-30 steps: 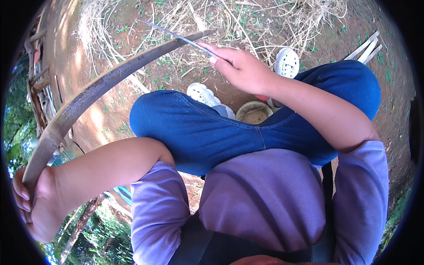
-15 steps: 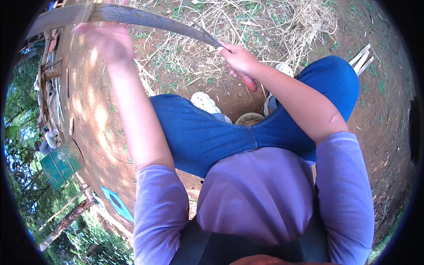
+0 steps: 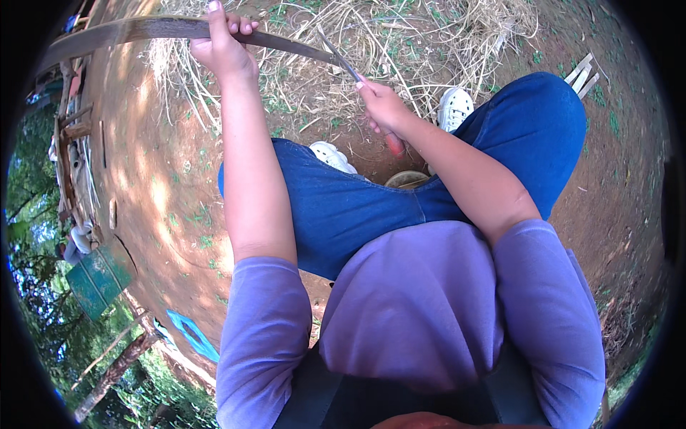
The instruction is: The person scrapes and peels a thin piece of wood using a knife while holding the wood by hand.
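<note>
A long, thin, curved strip of wood [image 3: 143, 30] runs across the top of the view from the far left to the middle. My left hand [image 3: 223, 44] is closed around it near the middle of its length. My right hand [image 3: 382, 107] grips a knife [image 3: 341, 61] with a reddish handle; its blade touches the right end of the strip. I sit on the ground in blue jeans and white shoes [image 3: 454, 107], above dry straw [image 3: 400, 36].
A round shallow bowl [image 3: 407, 179] sits between my legs. Thin wood slats [image 3: 582, 71] lie at the upper right. At the left are a green box [image 3: 100, 275], a blue frame [image 3: 193, 336], stacked timber [image 3: 71, 143] and bare red soil.
My left hand has swung the strip up from the lower left to the top of the view and slid toward its middle. My right hand and knife stay at the strip's end.
</note>
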The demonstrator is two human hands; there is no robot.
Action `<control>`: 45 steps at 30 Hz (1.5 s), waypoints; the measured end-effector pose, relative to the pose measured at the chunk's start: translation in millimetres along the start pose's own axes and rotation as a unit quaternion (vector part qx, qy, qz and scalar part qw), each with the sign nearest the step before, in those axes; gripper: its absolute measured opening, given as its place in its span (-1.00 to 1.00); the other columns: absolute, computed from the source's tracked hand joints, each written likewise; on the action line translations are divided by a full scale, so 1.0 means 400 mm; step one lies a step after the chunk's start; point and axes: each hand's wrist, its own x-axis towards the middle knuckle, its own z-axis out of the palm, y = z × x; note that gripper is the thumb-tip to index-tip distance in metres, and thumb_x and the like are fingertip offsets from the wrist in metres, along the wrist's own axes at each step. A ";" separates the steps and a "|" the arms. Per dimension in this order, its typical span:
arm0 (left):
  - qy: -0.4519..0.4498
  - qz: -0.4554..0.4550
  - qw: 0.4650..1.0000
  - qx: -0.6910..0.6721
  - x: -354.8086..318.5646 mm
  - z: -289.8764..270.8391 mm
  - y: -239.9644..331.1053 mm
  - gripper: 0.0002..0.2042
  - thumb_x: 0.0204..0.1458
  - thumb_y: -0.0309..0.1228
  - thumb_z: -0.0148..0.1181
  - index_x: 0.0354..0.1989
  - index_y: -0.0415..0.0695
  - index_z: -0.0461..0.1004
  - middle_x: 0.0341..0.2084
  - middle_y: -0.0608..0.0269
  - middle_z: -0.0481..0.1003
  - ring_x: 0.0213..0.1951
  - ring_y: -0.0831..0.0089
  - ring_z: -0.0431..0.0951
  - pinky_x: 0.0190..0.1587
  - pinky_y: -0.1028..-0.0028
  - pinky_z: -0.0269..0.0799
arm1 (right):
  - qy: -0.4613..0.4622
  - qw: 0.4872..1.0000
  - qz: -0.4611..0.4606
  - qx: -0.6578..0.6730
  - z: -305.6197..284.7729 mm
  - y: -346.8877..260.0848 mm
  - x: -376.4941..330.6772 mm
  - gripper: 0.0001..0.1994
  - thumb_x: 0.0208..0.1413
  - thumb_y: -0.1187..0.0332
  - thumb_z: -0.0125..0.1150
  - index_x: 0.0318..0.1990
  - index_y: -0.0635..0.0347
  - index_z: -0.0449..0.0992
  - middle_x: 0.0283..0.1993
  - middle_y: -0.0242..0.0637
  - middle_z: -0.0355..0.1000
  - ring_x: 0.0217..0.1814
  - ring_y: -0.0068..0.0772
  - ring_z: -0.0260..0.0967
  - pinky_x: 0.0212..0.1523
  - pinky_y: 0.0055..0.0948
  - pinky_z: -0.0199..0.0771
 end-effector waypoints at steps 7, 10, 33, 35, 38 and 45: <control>0.084 -0.010 0.996 -0.035 0.029 -0.032 -0.040 -0.83 0.32 -0.36 0.13 -0.28 0.02 0.25 -0.61 0.46 0.26 -0.61 0.58 0.31 -0.51 0.51 0.39 | 0.000 0.999 -0.036 -0.004 0.040 0.007 -0.003 -0.49 0.47 0.08 -0.12 0.52 -0.24 0.16 -0.60 -0.47 0.25 -0.68 -0.59 0.27 -0.64 -0.48 0.40; 0.106 -0.007 0.993 -0.047 0.031 -0.043 -0.036 -0.85 0.32 -0.36 0.13 -0.24 0.00 0.26 -0.61 0.45 0.25 -0.61 0.59 0.30 -0.53 0.53 0.37 | 0.007 1.000 -0.016 -0.020 0.031 0.004 0.014 -0.50 0.47 0.08 -0.11 0.52 -0.30 0.17 -0.61 -0.47 0.26 -0.69 -0.59 0.28 -0.66 -0.48 0.40; 0.105 0.024 0.994 0.033 0.040 -0.004 -0.013 -0.77 0.33 -0.38 0.13 -0.28 -0.17 0.21 -0.62 0.33 0.29 -0.62 0.50 0.35 -0.46 0.30 0.51 | 0.011 0.998 0.008 -0.057 -0.008 0.019 0.054 -0.44 0.44 0.05 -0.08 0.54 -0.21 0.13 -0.56 -0.46 0.26 -0.63 -0.55 0.31 -0.60 -0.44 0.44; 0.112 0.016 0.993 0.034 0.043 -0.004 -0.013 -0.77 0.33 -0.38 0.14 -0.27 -0.18 0.21 -0.61 0.32 0.30 -0.61 0.50 0.35 -0.46 0.30 0.51 | 0.007 0.999 0.019 -0.048 -0.015 0.016 0.058 -0.44 0.44 0.04 -0.07 0.54 -0.22 0.12 -0.56 -0.46 0.26 -0.63 -0.55 0.31 -0.60 -0.44 0.44; 0.112 0.032 0.993 0.034 0.027 -0.006 -0.012 -0.77 0.32 -0.38 0.14 -0.25 -0.19 0.21 -0.60 0.31 0.31 -0.62 0.50 0.35 -0.47 0.30 0.51 | -0.011 1.000 -0.016 -0.020 0.029 -0.006 0.002 -0.43 0.45 0.04 -0.08 0.55 -0.19 0.10 -0.57 -0.46 0.25 -0.63 -0.55 0.31 -0.60 -0.45 0.43; 0.144 0.028 0.988 0.048 0.041 -0.010 -0.012 -0.75 0.32 -0.39 0.15 -0.20 -0.24 0.18 -0.59 0.27 0.33 -0.64 0.50 0.34 -0.51 0.34 0.51 | 0.003 0.997 0.065 -0.030 -0.002 0.007 0.049 -0.48 0.46 0.06 -0.10 0.51 -0.18 0.19 -0.59 -0.47 0.24 -0.66 -0.57 0.30 -0.63 -0.46 0.42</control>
